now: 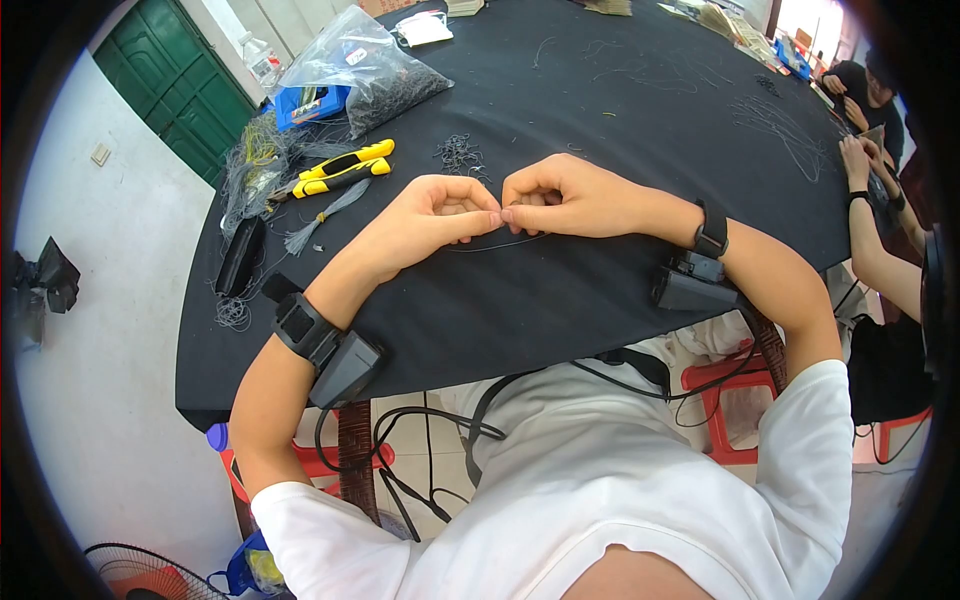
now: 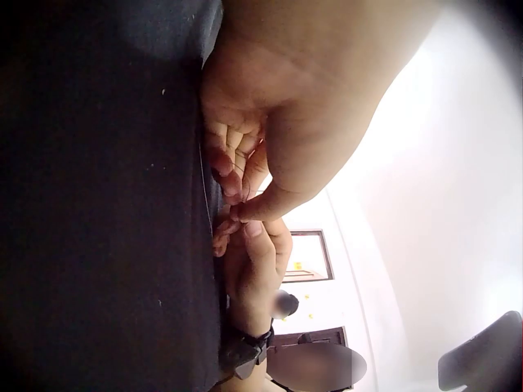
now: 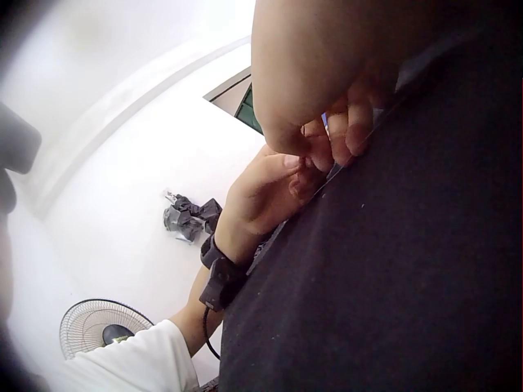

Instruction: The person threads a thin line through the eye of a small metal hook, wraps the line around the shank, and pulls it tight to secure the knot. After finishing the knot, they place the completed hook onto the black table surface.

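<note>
Both hands meet fingertip to fingertip over the black cloth of the table point(image 1: 560, 290). The left hand point(image 1: 432, 222) pinches a thin grey line point(image 1: 490, 247) between thumb and forefinger, its other fingers curled. Against it, the right hand point(image 1: 580, 200) also pinches at the line, thumb and forefinger together. Part of the line trails in a low curve beneath the hands. In the left wrist view the left hand point(image 2: 278, 139) and right hand point(image 2: 257, 265) touch at the tips. The right wrist view has the right hand point(image 3: 315, 90) above the left hand point(image 3: 261, 192). Whatever lies between the fingertips is mostly hidden.
Yellow-black pliers point(image 1: 340, 170), a black case point(image 1: 241, 257) and tangled grey line point(image 1: 255, 165) lie at the left. Behind stands a clear bag point(image 1: 375, 80) of dark pieces. A small dark pile point(image 1: 459, 156) sits beyond the hands. Other people work at the right edge.
</note>
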Motion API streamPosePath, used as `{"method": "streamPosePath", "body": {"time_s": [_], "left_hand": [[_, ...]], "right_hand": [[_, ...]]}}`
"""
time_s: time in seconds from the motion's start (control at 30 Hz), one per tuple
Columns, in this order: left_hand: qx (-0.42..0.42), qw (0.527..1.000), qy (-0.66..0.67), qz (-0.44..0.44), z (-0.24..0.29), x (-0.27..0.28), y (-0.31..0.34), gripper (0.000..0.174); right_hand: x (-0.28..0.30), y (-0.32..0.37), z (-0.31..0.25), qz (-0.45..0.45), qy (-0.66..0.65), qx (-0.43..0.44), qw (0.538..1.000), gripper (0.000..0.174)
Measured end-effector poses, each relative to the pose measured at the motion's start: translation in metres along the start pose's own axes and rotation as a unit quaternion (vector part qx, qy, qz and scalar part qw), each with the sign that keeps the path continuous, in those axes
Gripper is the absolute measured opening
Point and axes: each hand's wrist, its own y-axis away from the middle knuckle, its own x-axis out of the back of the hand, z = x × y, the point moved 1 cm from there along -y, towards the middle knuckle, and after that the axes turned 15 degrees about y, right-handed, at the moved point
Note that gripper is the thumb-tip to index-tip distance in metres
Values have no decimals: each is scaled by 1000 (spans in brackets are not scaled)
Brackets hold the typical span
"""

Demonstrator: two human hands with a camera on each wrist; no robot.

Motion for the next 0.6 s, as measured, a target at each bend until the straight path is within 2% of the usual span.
{"method": "streamPosePath", "body": {"time_s": [0.6], "left_hand": [[0, 1000, 1, -3, -1, 0, 0, 16]], "right_hand": [[1, 0, -1, -5, 5, 1, 1000, 23]]}}
